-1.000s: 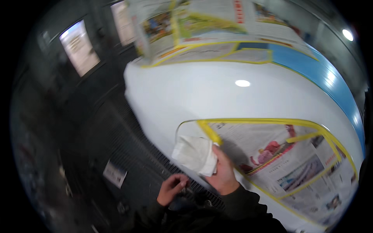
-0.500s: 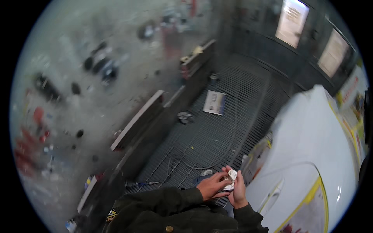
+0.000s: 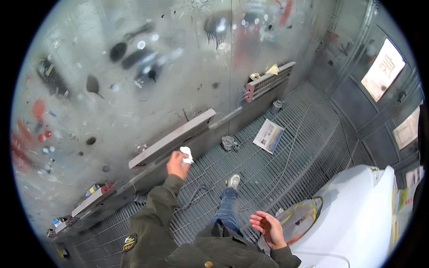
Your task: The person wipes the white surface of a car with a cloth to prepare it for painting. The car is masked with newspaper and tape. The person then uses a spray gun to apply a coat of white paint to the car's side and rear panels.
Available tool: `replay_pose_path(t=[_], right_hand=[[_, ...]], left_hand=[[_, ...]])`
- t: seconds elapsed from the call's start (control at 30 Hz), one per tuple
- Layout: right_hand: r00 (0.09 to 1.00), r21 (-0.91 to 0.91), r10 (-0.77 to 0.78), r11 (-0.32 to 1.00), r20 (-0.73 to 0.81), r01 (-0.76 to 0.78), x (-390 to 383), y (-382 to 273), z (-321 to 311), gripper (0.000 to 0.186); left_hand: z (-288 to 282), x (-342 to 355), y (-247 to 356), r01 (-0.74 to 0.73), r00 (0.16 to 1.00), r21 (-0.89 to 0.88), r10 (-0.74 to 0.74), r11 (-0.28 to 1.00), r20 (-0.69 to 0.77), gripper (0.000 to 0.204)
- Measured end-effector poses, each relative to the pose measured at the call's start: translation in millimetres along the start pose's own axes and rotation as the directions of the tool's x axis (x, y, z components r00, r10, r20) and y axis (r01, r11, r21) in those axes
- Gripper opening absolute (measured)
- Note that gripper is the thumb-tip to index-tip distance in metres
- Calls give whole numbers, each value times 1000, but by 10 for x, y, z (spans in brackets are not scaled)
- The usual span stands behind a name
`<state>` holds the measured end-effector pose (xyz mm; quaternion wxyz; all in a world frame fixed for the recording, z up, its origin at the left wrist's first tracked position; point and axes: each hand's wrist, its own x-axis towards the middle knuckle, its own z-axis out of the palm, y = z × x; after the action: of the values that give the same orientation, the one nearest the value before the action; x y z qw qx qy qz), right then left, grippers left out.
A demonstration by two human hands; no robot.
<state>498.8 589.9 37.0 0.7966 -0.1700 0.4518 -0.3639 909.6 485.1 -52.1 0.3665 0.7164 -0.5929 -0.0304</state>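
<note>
My left hand [image 3: 178, 163] is stretched out toward the low wall-mounted bars, with a crumpled white cloth [image 3: 187, 154] in its fingers, slightly blurred. Beyond it is a long pale bar-shaped fixture [image 3: 172, 138] along the paint-stained wall. My right hand [image 3: 267, 228] is open and empty, fingers loosely curled apart, palm turned up. It is beside the white vehicle body [image 3: 356, 210], which carries paper masking [image 3: 298, 218] edged with yellow tape.
The slatted floor grate [image 3: 272, 174] holds a flat printed carton [image 3: 268, 136], small grey objects [image 3: 229, 143] by the wall and trailing hoses. A finned fixture [image 3: 270, 80] carries pale rags. A yellow-blue can [image 3: 93, 190] rests on another bar. Doors with windows [image 3: 382, 69] stand right.
My view has swung left from the masked body to the wall. The cloth has passed from my right hand through both hands into my left, which has reached outward; my right hand has opened.
</note>
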Motion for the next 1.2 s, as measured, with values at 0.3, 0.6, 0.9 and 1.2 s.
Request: replay_pose_path(t=[0.3, 0.6, 0.9, 1.2], right_hand=[[983, -185, -59, 982, -174, 26, 1793, -1585, -179, 38], [969, -379, -154, 923, -194, 70, 3621, -3537, -662, 34], [911, -752, -369, 650, -182, 113, 6911, -5357, -837, 52], [945, -647, -296, 749, -140, 139, 8313, -5470, -713, 34]], left_hand=[[1236, 1644, -1756, 323, 885, 460, -436, 827, 163, 43], [1304, 1591, -1605, 346, 922, 491, -387, 799, -20, 45], [2377, -1333, 310, 867, 419, 229, -896, 443, 146, 31], [3187, -920, 2275, 890, 188, 363, -946, 278, 264, 29]])
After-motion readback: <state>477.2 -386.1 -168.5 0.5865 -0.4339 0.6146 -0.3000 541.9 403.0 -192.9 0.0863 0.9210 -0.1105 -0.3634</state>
